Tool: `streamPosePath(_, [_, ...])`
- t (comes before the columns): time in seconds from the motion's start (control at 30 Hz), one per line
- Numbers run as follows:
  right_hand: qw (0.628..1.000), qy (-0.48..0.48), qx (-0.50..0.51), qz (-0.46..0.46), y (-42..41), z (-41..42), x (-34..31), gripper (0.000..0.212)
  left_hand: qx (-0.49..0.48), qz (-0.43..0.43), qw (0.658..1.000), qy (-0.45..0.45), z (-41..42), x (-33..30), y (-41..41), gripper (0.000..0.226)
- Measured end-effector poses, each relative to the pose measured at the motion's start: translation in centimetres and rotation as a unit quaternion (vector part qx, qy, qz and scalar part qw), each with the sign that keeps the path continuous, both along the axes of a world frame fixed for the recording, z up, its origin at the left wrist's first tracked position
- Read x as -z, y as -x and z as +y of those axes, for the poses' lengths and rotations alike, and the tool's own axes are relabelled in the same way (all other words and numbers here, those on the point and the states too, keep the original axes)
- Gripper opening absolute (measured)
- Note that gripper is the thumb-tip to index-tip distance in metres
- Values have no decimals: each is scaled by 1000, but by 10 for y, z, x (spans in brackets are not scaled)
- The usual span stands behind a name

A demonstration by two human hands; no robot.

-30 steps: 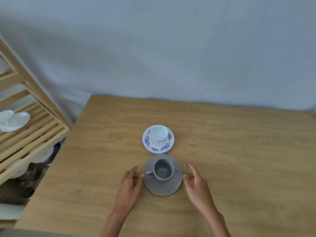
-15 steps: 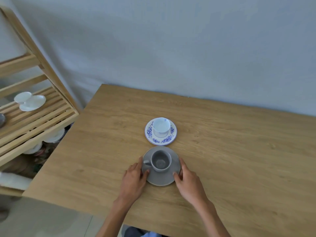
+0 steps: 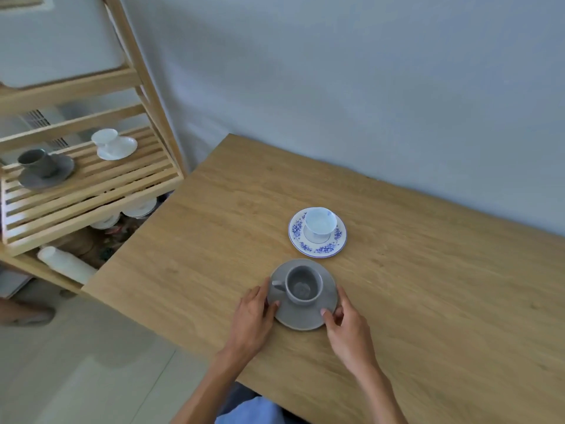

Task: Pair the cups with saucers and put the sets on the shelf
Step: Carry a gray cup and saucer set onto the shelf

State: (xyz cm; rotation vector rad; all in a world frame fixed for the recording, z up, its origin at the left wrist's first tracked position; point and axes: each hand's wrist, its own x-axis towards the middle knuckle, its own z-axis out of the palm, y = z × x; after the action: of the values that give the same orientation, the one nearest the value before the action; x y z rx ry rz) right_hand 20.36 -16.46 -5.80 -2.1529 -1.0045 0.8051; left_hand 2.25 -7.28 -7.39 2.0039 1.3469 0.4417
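Here, head view: both hands grip a grey saucer [image 3: 305,315] on the wooden surface [image 3: 428,301], near its front edge. Left hand [image 3: 252,316] holds the saucer's left rim, thumb on top of the rim, fingers curled at the edge. Right hand [image 3: 345,324] holds the right rim, thumb tip on top near the front, fingers wrapped along the side. Grey cup [image 3: 302,285] stands upright on the saucer, handle pointing left toward the left hand. Whether the saucer is lifted off the wood or touching it, cannot tell.

Just behind it, apart from it, a white saucer with blue flower pattern [image 3: 318,234] carries a white cup [image 3: 320,221], upright.

Left of the surface is a wooden slatted shelf [image 3: 88,185]. On its slatted level: a grey cup-and-saucer set [image 3: 44,168] at left, a white cup-and-saucer set [image 3: 114,144] further back and right, well apart. Below that level more white dishes [image 3: 137,209] show partly, hidden by slats. A white cylinder [image 3: 65,264] lies on the lowest level.
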Motion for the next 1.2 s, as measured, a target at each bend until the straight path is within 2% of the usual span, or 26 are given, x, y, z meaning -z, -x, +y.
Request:
streamPosePath(0.2, [998, -29, -17, 49, 15, 14, 1, 71, -38, -33, 999, 17, 2, -6, 22, 60])
streamPosePath(0.53, [994, -36, -97, 42, 72, 81, -12, 68, -105, -68, 992, 21, 42, -12, 93, 62])
streamPosePath(1.0, [980, -51, -184, 55, 249, 231, -17, 68, -179, -59, 982, -10, 155, -18, 280, 62])
streamPosePath(1.2, [960, -70, -262, 71, 330, 301, -12, 69, -237, -14, 971, -16, 201, -11, 364, 64])
